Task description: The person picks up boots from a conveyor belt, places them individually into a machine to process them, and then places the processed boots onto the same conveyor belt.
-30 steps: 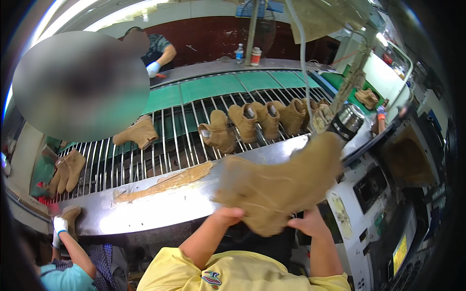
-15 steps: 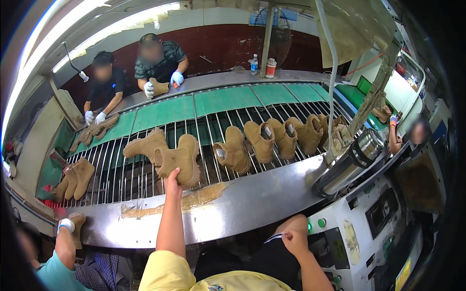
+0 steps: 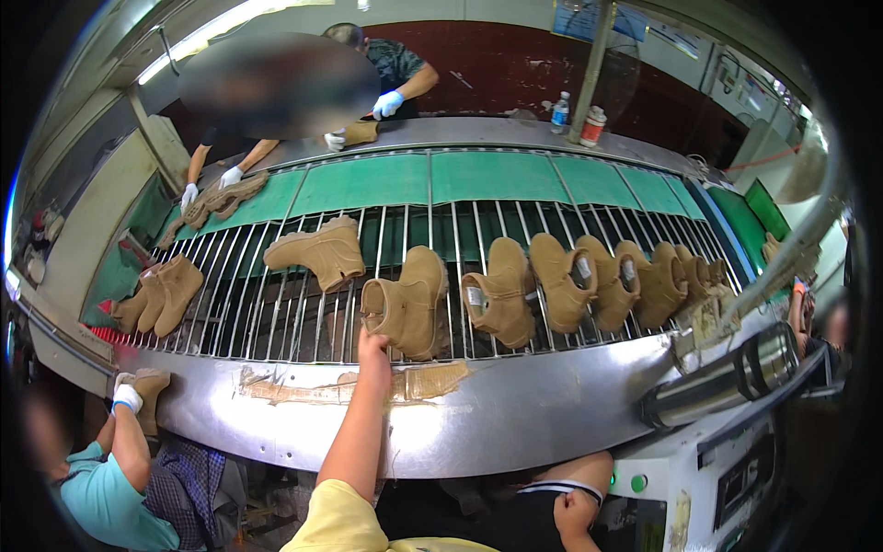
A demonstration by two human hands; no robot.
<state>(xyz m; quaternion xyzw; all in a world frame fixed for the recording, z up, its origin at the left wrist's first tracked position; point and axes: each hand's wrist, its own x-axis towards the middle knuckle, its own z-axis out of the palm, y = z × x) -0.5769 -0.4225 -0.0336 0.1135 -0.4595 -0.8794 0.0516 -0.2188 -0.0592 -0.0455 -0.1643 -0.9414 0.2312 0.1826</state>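
My left hand (image 3: 372, 348) reaches over the steel ledge (image 3: 515, 405) and grips the open collar of a tan suede boot (image 3: 409, 308), which lies on its side on the conveyor's metal rods (image 3: 276, 313). To its left lies another tan boot (image 3: 317, 253). To its right a row of several tan boots (image 3: 589, 281) runs along the rods. My right hand (image 3: 572, 511) is down at the lower edge, fingers curled shut against a dark garment with a white stripe (image 3: 515, 515). I see nothing in it.
A pale glue smear (image 3: 349, 386) marks the ledge. A steel cylinder (image 3: 717, 382) and a panel with a green button (image 3: 637, 482) stand at right. A gloved person (image 3: 124, 442) works at lower left. Two gloved people (image 3: 386, 101) handle boots across the belt. Bottles (image 3: 578, 118) stand behind.
A second ago both my hands held a tan boot over the ledge. It now lies on the rods with my left hand on it, carried rightward. My right hand has dropped to my lap.
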